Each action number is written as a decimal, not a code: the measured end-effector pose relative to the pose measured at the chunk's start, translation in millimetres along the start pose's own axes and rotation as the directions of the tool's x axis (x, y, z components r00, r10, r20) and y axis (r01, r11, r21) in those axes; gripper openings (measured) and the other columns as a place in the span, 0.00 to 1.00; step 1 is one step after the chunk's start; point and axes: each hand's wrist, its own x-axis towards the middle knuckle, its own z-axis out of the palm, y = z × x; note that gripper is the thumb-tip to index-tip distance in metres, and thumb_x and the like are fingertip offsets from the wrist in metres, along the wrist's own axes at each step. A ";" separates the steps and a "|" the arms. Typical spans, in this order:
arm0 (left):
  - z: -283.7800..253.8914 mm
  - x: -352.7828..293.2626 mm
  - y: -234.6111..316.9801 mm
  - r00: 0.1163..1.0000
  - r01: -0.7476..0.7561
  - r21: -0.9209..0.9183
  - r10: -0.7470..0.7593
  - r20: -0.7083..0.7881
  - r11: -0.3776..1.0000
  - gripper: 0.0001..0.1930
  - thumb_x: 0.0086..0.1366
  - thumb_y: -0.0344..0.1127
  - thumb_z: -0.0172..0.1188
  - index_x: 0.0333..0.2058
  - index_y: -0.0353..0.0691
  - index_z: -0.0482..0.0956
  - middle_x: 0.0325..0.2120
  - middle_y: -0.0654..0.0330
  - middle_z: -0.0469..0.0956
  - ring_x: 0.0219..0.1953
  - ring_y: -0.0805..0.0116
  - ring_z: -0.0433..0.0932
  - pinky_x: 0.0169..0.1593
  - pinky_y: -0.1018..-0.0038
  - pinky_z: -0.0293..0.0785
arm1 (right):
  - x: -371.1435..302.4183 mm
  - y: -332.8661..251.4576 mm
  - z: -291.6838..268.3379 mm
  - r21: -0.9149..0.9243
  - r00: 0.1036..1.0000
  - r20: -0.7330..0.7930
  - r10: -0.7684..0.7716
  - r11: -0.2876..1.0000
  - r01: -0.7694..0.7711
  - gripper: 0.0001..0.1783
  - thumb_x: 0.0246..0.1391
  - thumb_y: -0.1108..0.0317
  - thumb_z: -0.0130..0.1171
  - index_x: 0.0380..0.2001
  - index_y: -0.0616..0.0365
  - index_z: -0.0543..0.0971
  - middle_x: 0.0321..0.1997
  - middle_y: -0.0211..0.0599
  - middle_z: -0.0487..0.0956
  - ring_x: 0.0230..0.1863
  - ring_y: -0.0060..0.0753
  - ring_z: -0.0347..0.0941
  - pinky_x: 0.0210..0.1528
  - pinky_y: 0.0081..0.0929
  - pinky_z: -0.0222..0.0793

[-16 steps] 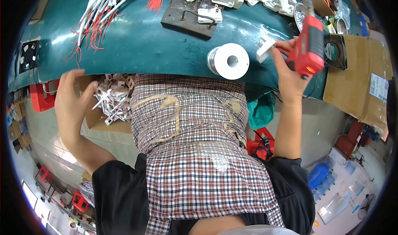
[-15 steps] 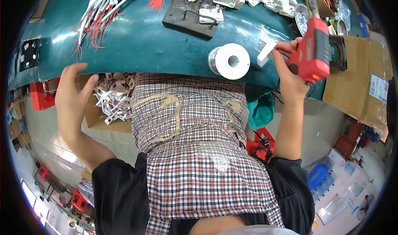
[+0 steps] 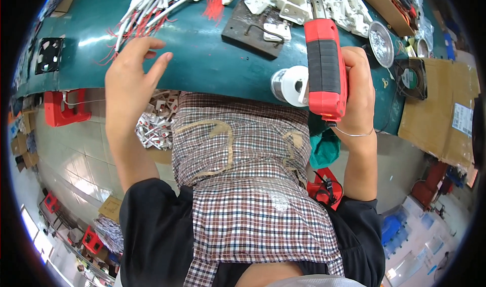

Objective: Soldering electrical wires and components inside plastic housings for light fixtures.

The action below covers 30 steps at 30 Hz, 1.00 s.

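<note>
Leftward came the red gun (image 3: pixel 325 67), grasped by the right hand (image 3: pixel 358 82); left hand (image 3: pixel 132 67), loose and empty near wires (image 3: pixel 144 11), should avoid its barrel (image 3: pixel 316 3).

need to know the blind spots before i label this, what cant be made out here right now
All in the head view:
- Red-and-black tool: its tip is cut off by the upper edge.
- White spool: right side hidden behind the tool.
- Right hand's grip: fingertips hidden behind the tool.
- Metal bowl: the bits inside are too small to identify.
</note>
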 end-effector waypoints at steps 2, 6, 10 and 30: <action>6.9 2.5 -0.5 1.000 0.007 0.015 -0.007 -0.024 1.000 0.11 0.62 0.37 0.66 0.40 0.39 0.80 0.38 0.59 0.83 0.38 0.63 0.83 0.41 0.68 0.77 | 1.6 0.9 1.2 -0.037 0.994 -0.014 -0.106 0.994 0.106 0.28 0.39 0.75 0.73 0.45 0.61 0.72 0.40 0.44 0.74 0.36 0.49 0.75 0.33 0.35 0.75; 29.6 27.5 -13.5 0.991 -0.073 0.030 0.076 -0.110 0.997 0.10 0.63 0.35 0.64 0.42 0.42 0.81 0.39 0.60 0.83 0.38 0.63 0.83 0.42 0.67 0.77 | -2.9 -4.4 7.0 -0.097 0.998 -0.024 -0.065 0.993 0.063 0.27 0.39 0.74 0.73 0.44 0.59 0.73 0.40 0.42 0.74 0.35 0.48 0.76 0.31 0.36 0.74; 61.7 66.5 -30.4 0.958 -0.146 0.119 0.171 -0.230 0.982 0.10 0.64 0.34 0.63 0.44 0.43 0.80 0.40 0.59 0.83 0.37 0.60 0.82 0.41 0.65 0.77 | -1.4 -12.1 10.8 -0.140 0.998 -0.040 -0.045 0.989 0.039 0.27 0.40 0.74 0.72 0.44 0.59 0.72 0.39 0.42 0.74 0.34 0.49 0.76 0.31 0.36 0.74; 26.5 55.9 18.8 0.921 -0.219 -0.662 -0.072 -0.382 0.717 0.17 0.67 0.26 0.57 0.54 0.34 0.73 0.44 0.60 0.75 0.34 0.76 0.77 0.37 0.79 0.73 | 2.2 -0.1 -1.5 0.059 0.959 0.082 0.270 0.960 -0.275 0.26 0.48 0.81 0.68 0.51 0.64 0.72 0.36 0.34 0.81 0.38 0.25 0.78 0.43 0.23 0.74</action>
